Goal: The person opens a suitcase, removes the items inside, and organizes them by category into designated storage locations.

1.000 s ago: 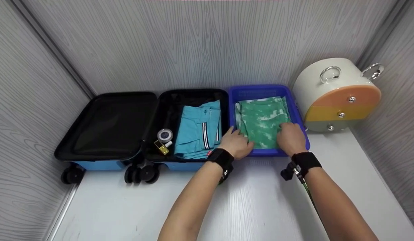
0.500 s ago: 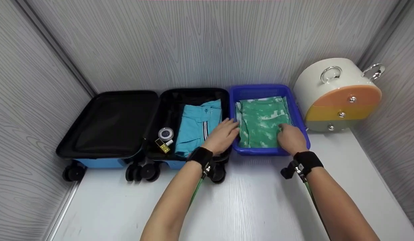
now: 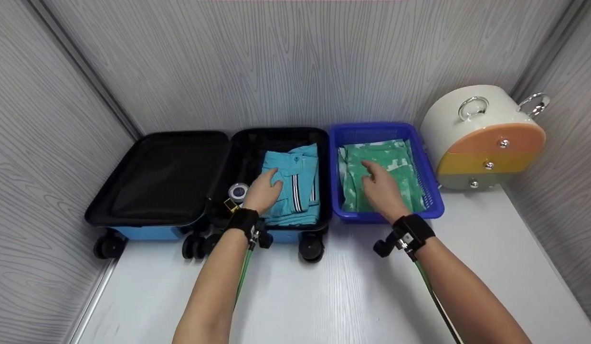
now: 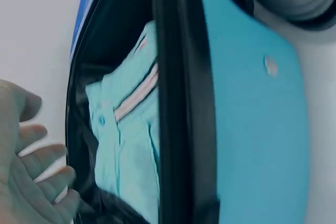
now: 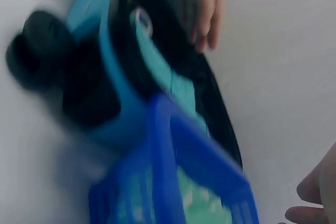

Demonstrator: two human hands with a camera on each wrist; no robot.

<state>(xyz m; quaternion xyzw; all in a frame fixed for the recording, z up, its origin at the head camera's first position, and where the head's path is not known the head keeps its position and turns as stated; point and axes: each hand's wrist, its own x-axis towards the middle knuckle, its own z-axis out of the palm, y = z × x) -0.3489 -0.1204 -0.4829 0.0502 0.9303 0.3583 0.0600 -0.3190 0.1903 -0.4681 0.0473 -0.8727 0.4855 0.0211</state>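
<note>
My left hand (image 3: 263, 192) hovers over the left part of folded blue shorts (image 3: 298, 191) with a striped band. The shorts lie in the right half of an open suitcase (image 3: 319, 162). In the left wrist view the fingers of that hand (image 4: 37, 166) are spread loosely, holding nothing. My right hand (image 3: 384, 191) is above folded green and white tie-dye cloth (image 3: 381, 152) inside a blue basket (image 3: 372, 128). Its fingers are relaxed, with nothing visible in them. A round white-rimmed item (image 3: 238, 191) and a small black and gold item (image 3: 231, 205) sit left of the shorts, partly covered.
The suitcase's black-lined other half (image 3: 166, 177) lies open at the left, with wheels (image 3: 311, 248) toward me. Right of the basket stands a rounded white cabinet (image 3: 448, 110) with coloured drawers and ring handles. Grey wood-patterned walls (image 3: 276, 62) enclose the white table (image 3: 353, 286).
My left hand has moved left from the basket's edge to over the shorts. My right hand has left the basket's right side and shifted left above the green cloth.
</note>
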